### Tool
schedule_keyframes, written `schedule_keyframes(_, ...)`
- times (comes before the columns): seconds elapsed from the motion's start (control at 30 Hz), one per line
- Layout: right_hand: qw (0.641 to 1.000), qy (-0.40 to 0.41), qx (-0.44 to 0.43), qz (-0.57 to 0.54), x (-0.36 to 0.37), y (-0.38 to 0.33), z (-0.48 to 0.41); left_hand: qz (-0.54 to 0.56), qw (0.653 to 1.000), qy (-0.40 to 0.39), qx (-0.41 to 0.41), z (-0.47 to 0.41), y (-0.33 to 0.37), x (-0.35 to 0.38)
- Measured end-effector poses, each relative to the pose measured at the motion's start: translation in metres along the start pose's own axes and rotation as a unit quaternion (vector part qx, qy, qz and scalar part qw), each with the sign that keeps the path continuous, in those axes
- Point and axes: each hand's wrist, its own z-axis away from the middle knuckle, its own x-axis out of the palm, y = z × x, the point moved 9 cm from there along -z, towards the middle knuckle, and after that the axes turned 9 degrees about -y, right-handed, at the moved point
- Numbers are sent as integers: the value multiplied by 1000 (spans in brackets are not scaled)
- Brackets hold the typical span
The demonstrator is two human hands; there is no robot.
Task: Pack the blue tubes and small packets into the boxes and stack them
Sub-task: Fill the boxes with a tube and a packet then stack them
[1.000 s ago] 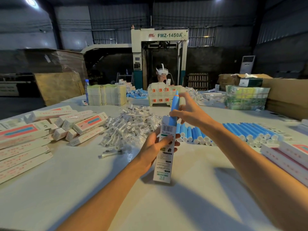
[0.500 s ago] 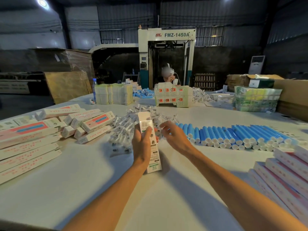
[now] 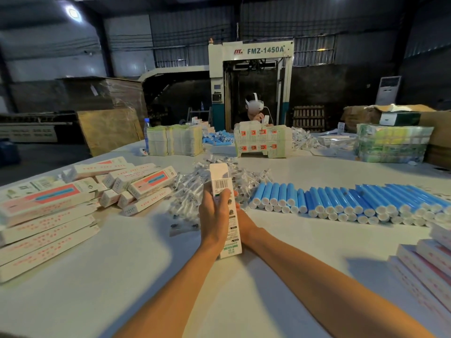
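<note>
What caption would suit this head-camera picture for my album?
Left hand holds a box upright at the table, between packets and blue tubes.

The box (image 3: 220, 184) is showing printed white cardboard with a faint sheen. The blue tubes (image 3: 341, 201) are gleaming as smooth plastic, the small packets (image 3: 188, 193) glinting as clear crinkled film. The table (image 3: 122, 276) is looking smooth and matt white; the far cartons (image 3: 439, 132) are showing dull brown cardboard.
</note>
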Motion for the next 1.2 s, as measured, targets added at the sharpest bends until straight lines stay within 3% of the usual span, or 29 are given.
schedule_keyframes(0.23,997,45,-14,56,-27,-5,21,35,998,-34,-42,1,-5,9)
schedule_keyframes(0.33,980,28,27,195,-34,7,33,51,994,-54,-83,3,-13,16)
schedule_keyframes(0.43,970,20,61,235,-42,26,55,84,989,-84,-89,9,-12,28)
schedule_keyframes(0.53,979,81,123,145,-68,46,79,105,984,-126,-73,15,-6,41)
schedule_keyframes(0.67,951,207,200,-116,-127,75,112,133,969,-173,-119,25,-11,60)
schedule_keyframes(0.77,894,321,140,-280,-178,74,133,148,956,-216,-131,32,-13,73)
schedule_keyframes(0.83,859,356,75,-359,-206,63,142,147,951,-233,-140,35,-13,78)
schedule_keyframes(0.9,852,351,30,-388,-225,49,144,148,948,-249,-135,36,-11,82)
schedule_keyframes(1.0,880,298,7,-371,-232,30,132,142,946,-265,-121,38,-2,85)
schedule_keyframes(1.2,906,219,54,-358,-200,23,114,151,941,-279,-118,40,2,86)
